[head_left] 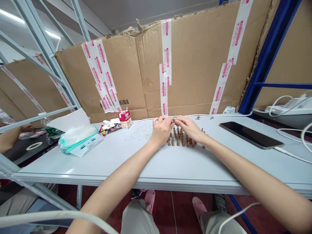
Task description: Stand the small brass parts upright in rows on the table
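**Bare arms, grey trousers, pink slippers**

Bare forearms point(124, 172) lead to an ungloved left hand point(162, 131) and right hand point(189, 127), with no sleeves in view. Below, loose grey-beige trousers point(137, 217) cover the legs, and pink slippers point(199, 208) show at the feet.

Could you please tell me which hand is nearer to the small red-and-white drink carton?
The left hand is nearer, to the right of the small red-and-white paper drink carton; the right hand is further right, just past the left hand.

The head camera looks forward and down over the left hand point(162, 130) and right hand point(189, 127).
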A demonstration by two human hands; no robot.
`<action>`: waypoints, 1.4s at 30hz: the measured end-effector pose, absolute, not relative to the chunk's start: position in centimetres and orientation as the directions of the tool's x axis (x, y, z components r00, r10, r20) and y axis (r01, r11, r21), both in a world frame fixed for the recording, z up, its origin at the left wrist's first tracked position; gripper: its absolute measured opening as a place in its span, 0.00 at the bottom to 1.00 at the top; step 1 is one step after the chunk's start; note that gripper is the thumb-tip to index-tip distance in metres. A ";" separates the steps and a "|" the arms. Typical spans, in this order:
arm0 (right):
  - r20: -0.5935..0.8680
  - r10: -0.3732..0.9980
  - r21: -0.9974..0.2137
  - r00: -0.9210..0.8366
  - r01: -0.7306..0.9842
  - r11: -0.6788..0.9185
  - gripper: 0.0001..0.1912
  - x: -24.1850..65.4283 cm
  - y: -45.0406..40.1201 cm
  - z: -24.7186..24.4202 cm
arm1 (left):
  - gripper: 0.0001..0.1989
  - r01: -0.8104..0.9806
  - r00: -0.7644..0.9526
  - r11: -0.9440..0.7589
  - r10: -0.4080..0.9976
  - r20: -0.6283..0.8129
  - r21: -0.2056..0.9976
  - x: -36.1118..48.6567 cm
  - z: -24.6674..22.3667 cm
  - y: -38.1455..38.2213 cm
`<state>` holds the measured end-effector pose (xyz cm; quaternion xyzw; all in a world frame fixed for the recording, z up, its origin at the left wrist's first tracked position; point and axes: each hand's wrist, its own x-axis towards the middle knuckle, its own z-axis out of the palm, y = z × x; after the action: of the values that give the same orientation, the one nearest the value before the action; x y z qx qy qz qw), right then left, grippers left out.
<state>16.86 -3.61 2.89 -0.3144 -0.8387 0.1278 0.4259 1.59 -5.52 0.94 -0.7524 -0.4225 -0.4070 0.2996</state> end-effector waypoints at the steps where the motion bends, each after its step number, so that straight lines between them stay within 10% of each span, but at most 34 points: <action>1: 0.640 0.630 -0.477 -0.439 0.416 0.774 0.20 16.8 -3.7 2.9 | 0.13 0.878 0.314 -0.467 0.398 0.862 -0.104 1.7 0.9 -5.6; 22: 0.672 0.617 -0.445 -0.410 0.443 0.779 0.24 16.9 -4.2 2.7 | 0.14 0.834 0.482 -0.485 0.407 0.776 -0.264 0.9 1.8 -5.4; 42: 0.662 0.623 -0.463 -0.417 0.426 0.777 0.20 16.9 -4.1 2.5 | 0.18 0.805 0.475 -0.579 0.503 0.722 -0.126 0.6 2.0 -5.3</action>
<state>16.92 -4.06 2.47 -0.3144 -0.8343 0.1119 0.4388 0.57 -5.34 2.01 -0.8269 -0.3955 -0.3256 0.2320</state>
